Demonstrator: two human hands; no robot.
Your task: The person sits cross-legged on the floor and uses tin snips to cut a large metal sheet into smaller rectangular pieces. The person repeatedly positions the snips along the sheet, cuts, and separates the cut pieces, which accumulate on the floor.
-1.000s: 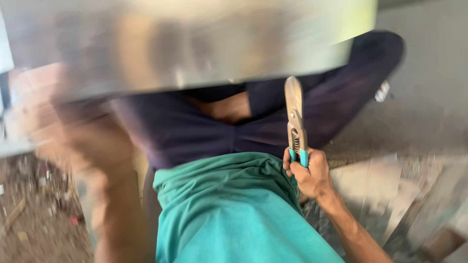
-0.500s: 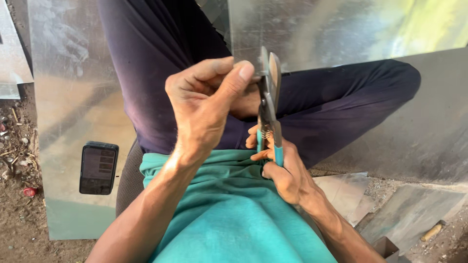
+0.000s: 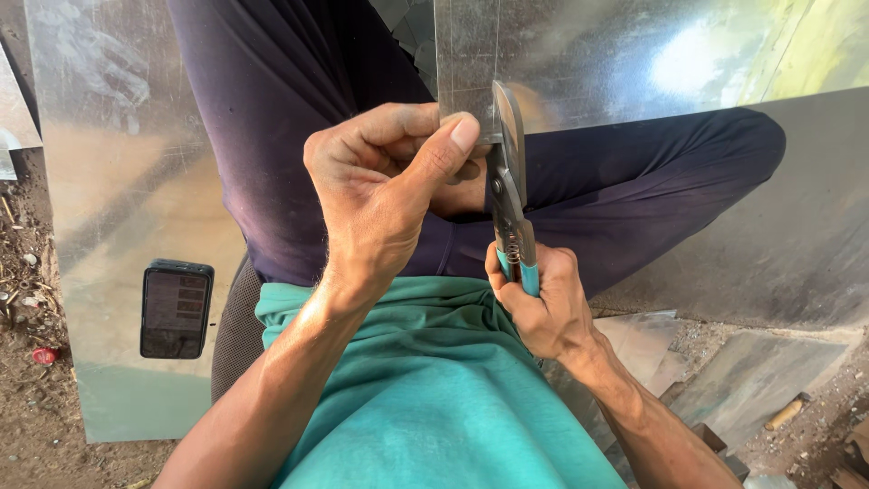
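My left hand (image 3: 385, 186) pinches the near edge of a shiny metal sheet (image 3: 615, 63) that lies over my crossed legs in dark trousers. My right hand (image 3: 541, 303) grips the teal handles of metal tin snips (image 3: 509, 195). The snips point away from me, and their blades meet the sheet's near edge just right of my left thumb. My teal shirt fills the lower middle of the view.
A dark phone (image 3: 176, 308) lies on another metal sheet (image 3: 109, 208) on the ground at the left. More sheet pieces (image 3: 751, 371) lie at the right, over dirt with scraps and a small wooden stick (image 3: 784, 414).
The view has steadied since one second ago. My left hand came in from the left to the sheet's edge, and the snips' blades now sit at that edge.
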